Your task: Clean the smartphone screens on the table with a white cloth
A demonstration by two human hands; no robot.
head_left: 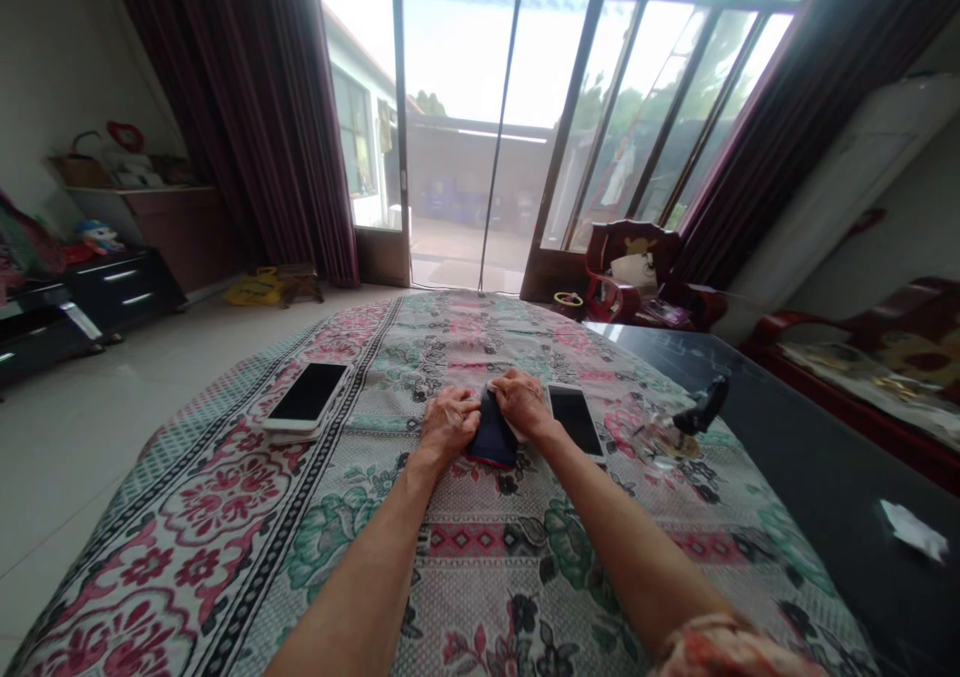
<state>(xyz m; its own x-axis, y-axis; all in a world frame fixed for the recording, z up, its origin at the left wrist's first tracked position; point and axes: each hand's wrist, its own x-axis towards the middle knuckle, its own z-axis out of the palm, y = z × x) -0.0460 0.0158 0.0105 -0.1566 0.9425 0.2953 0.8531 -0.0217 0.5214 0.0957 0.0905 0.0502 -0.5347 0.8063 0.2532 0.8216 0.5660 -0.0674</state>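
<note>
dark blue and flat, a slab point(493, 439) shaped like a phone lies in the middle of the frame, with round corners and a thin red line on its near edge. the left hand point(450, 422) is curled up and holds the slab's left side. the right hand point(521, 402) has its fingers bunched around a pale scrap point(516, 432) on the slab; i cannot tell if it is cloth or paper. just beside that hand, on the right, lies a phone point(576, 422) with a smooth black screen and a white edge. left of the middle, a white phone point(307, 397) lies flat with something pale under it. all of these are on a bumpy woven tablecloth point(337, 507) with pink and green flowers, diamonds and dotted stripes. right of the middle stands a clear, shiny bottle point(664, 437) with a bent black top point(702, 407). at the lower right, crumpled white paper point(913, 530) sits on a smooth dark table point(840, 487). soft purple curtains point(247, 107) hang in folds at the upper left.
</note>
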